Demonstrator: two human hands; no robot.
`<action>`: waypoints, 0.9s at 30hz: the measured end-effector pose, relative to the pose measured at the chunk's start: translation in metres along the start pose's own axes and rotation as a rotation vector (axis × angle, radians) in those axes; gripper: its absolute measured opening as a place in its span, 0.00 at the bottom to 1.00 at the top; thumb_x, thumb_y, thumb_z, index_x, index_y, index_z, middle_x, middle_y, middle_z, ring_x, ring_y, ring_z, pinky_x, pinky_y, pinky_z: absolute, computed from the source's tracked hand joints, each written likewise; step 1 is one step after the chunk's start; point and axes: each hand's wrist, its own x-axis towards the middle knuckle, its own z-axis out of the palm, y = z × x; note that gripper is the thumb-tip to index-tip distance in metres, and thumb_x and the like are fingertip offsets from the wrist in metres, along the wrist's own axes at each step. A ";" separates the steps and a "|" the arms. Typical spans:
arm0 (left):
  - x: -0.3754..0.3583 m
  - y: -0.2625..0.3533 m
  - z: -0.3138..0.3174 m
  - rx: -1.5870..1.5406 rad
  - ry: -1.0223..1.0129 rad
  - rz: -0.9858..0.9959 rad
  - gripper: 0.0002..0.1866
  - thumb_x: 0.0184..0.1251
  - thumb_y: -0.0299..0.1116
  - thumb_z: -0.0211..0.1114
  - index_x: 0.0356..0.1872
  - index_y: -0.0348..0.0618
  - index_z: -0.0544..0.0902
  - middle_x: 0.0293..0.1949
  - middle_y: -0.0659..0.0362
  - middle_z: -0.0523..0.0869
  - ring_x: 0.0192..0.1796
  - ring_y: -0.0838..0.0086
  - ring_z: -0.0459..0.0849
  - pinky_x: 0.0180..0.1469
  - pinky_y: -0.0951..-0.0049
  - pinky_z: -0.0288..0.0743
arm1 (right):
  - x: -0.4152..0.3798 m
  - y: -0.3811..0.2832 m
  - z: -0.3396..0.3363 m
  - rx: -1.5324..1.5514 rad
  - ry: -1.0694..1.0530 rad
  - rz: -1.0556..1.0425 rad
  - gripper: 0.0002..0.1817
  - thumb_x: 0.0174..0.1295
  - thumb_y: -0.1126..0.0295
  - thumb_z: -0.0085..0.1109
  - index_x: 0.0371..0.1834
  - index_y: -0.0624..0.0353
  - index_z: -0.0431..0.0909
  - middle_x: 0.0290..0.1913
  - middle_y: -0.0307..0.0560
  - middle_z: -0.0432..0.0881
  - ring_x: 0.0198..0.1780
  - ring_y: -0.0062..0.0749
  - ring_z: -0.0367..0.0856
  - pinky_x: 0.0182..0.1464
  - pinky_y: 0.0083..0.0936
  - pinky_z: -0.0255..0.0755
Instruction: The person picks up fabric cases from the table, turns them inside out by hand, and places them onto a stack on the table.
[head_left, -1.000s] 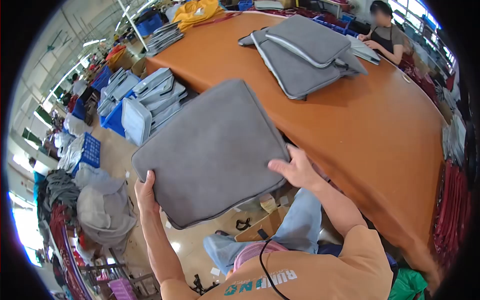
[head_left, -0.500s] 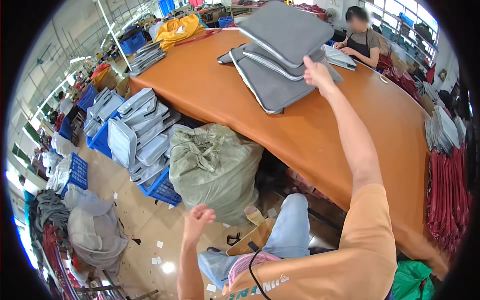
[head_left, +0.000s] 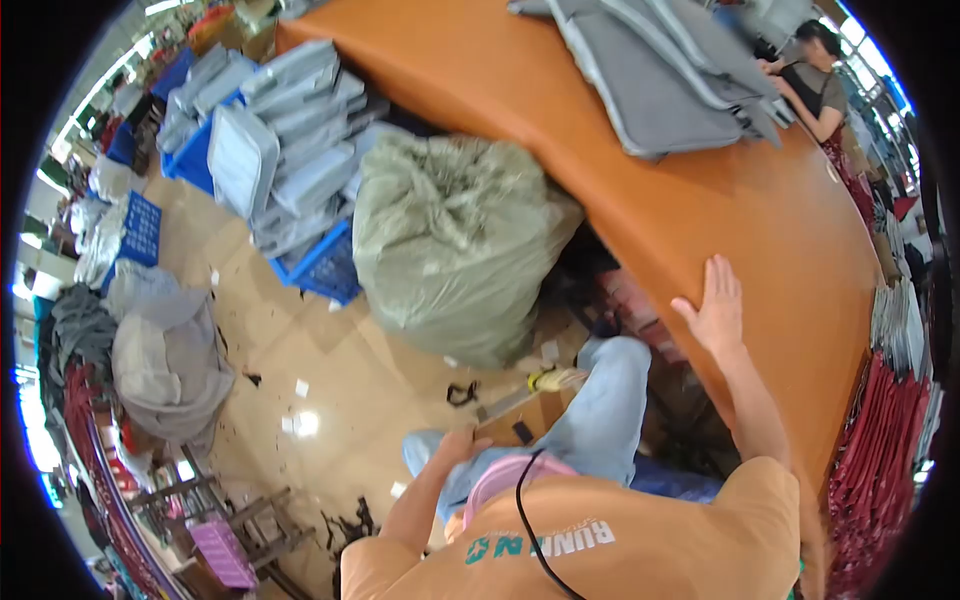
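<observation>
My right hand (head_left: 715,310) lies open on the brown-orange table covering (head_left: 790,360), palm down, fingers stretched out and nothing in it. Beyond it, at the far side of the table, is a stack of grey flat bag pieces with pale edging (head_left: 660,105). My left hand (head_left: 462,445) is low by my left knee, beside a piece of cardboard (head_left: 540,418) at my legs. Its fingers are blurred and partly hidden, so I cannot tell how they are closed.
A large tied greenish sack (head_left: 450,250) stands against the table's near edge. Left of it, blue crates (head_left: 320,265) hold piled grey pieces (head_left: 300,140). Dark red strips (head_left: 875,430) hang at the right. A person (head_left: 815,85) sits across the table. A wooden stool (head_left: 240,530) stands lower left.
My right hand has left the grey stack and come back to the near part of the table. My left hand has dropped toward my knee. The view has tilted down.
</observation>
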 end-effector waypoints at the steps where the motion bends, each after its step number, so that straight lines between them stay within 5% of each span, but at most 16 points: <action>1: -0.008 0.006 -0.007 -0.093 -0.015 -0.017 0.28 0.59 0.56 0.65 0.40 0.35 0.81 0.35 0.46 0.86 0.37 0.48 0.83 0.42 0.57 0.75 | -0.001 -0.005 -0.002 -0.014 -0.037 0.027 0.42 0.58 0.50 0.63 0.67 0.70 0.62 0.70 0.62 0.64 0.70 0.54 0.63 0.70 0.41 0.57; 3: -0.007 0.014 -0.019 -0.206 -0.005 -0.075 0.27 0.55 0.54 0.69 0.33 0.34 0.83 0.30 0.48 0.86 0.34 0.51 0.83 0.40 0.60 0.76 | 0.003 -0.009 0.002 -0.023 -0.097 0.022 0.44 0.56 0.50 0.65 0.68 0.70 0.61 0.70 0.62 0.63 0.70 0.54 0.63 0.71 0.40 0.57; 13: 0.056 0.015 -0.044 -0.097 -0.081 -0.251 0.24 0.49 0.50 0.73 0.35 0.38 0.84 0.35 0.48 0.87 0.38 0.51 0.84 0.42 0.56 0.78 | 0.004 -0.004 0.011 -0.054 -0.096 -0.053 0.40 0.61 0.51 0.62 0.68 0.69 0.61 0.68 0.62 0.66 0.67 0.56 0.66 0.69 0.40 0.60; 20: 0.051 0.032 -0.069 -0.418 0.365 -0.429 0.22 0.51 0.39 0.70 0.49 0.46 0.81 0.39 0.51 0.86 0.41 0.54 0.84 0.44 0.59 0.78 | -0.004 0.002 0.012 -0.089 -0.140 -0.048 0.39 0.64 0.52 0.60 0.69 0.69 0.60 0.69 0.61 0.65 0.68 0.55 0.66 0.71 0.39 0.60; 23: 0.026 0.030 -0.074 -0.543 0.599 -0.411 0.15 0.55 0.37 0.65 0.44 0.45 0.83 0.38 0.51 0.86 0.39 0.54 0.83 0.42 0.59 0.77 | -0.009 0.000 0.013 -0.125 -0.068 -0.082 0.39 0.65 0.51 0.58 0.70 0.69 0.60 0.70 0.60 0.65 0.68 0.54 0.66 0.71 0.38 0.59; 27: -0.034 0.024 -0.105 -0.614 0.509 -0.410 0.13 0.61 0.40 0.60 0.34 0.39 0.83 0.30 0.52 0.85 0.31 0.56 0.79 0.38 0.60 0.73 | -0.001 0.001 0.023 -0.145 -0.045 -0.053 0.39 0.65 0.50 0.57 0.70 0.68 0.60 0.70 0.59 0.64 0.69 0.52 0.64 0.71 0.38 0.58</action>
